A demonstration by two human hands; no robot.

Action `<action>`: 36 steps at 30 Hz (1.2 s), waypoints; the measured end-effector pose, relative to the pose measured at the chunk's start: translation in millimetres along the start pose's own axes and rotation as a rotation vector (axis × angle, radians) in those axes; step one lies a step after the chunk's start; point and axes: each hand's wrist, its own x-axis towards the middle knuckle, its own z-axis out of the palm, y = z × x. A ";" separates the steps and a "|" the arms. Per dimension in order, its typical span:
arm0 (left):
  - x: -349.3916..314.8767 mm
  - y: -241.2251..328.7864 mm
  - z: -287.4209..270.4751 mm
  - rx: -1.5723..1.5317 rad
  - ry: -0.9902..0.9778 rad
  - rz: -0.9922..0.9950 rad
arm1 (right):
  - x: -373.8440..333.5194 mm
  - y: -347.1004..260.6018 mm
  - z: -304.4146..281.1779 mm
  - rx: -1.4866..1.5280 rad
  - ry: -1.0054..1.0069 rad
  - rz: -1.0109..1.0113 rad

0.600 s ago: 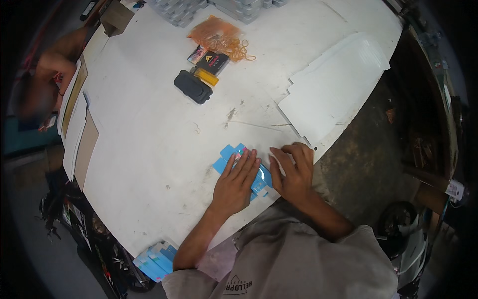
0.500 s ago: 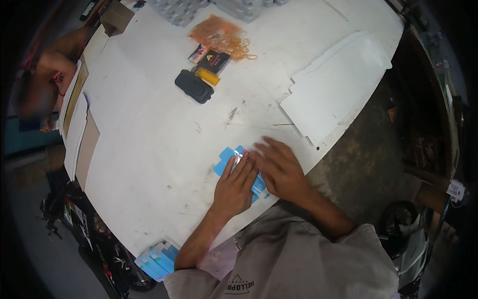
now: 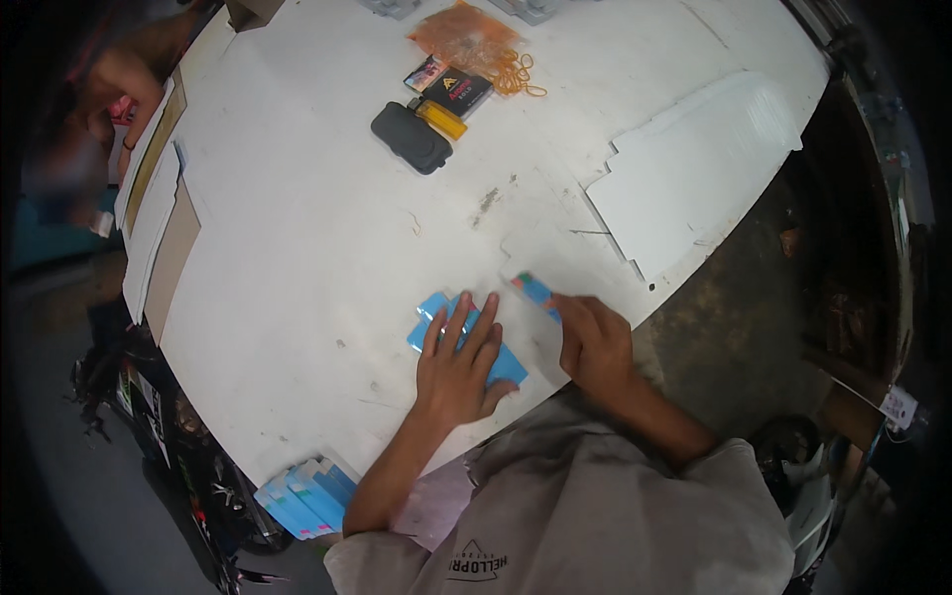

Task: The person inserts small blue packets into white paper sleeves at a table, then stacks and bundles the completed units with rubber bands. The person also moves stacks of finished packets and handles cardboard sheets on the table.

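My left hand (image 3: pixel 451 367) lies flat with its fingers apart on blue, flat card pieces (image 3: pixel 509 368) near the table's front edge. They have tabbed edges like an unfolded small carton, and the hand covers much of them. Just to the right, my right hand (image 3: pixel 601 347) is closed on a narrow blue card strip (image 3: pixel 536 291) with a multicoloured end, slightly blurred and held over the white table (image 3: pixel 297 248).
At the front left edge sits a stack of blue cartons (image 3: pixel 307 499). Farther back are a black case (image 3: pixel 412 139), a yellow lighter (image 3: pixel 442 119), a dark small box (image 3: pixel 457 92) and a bag of rubber bands (image 3: pixel 464 40). White cardboard sheets (image 3: pixel 704 169) lie right. Another person's arm (image 3: pixel 134 89) is at far left.
My right hand has moved away to the right from beside my left hand and now holds the blue card strip. My left hand's fingers have spread a little. The whole view has shifted slightly.
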 end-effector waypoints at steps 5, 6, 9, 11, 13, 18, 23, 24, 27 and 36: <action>26.9 -8.6 19.9 -0.036 0.019 0.048 | 21.1 -17.6 -9.5 -0.388 0.088 -0.122; 29.0 -6.1 19.9 -0.068 0.027 0.017 | 20.4 -16.6 -9.7 -0.441 0.126 -0.162; 34.0 1.6 17.4 -0.078 0.041 -0.032 | 18.5 -9.8 -2.8 -0.565 0.144 -0.228; 38.0 4.6 16.2 0.028 0.039 -0.002 | 17.1 -9.3 0.1 -0.517 0.117 -0.217; 46.1 10.1 18.1 0.109 0.015 -0.006 | 17.2 -13.5 -1.0 -0.360 0.085 -0.171; 54.9 6.4 22.0 0.246 -0.059 0.151 | 16.3 -12.2 -9.7 0.091 -0.047 0.147; 64.3 11.3 10.5 -0.026 -0.055 0.184 | 37.0 10.0 -38.2 -0.619 0.427 -0.061; 65.6 12.6 8.6 -0.090 -0.047 0.182 | 35.2 18.3 -40.8 -0.542 0.405 -0.091; 60.5 5.4 15.1 -0.131 -0.050 0.197 | 21.9 20.0 -33.8 -0.246 0.317 -0.139; 55.7 6.9 35.2 0.189 0.131 0.193 | 14.0 -13.9 -12.1 -0.060 -0.010 0.126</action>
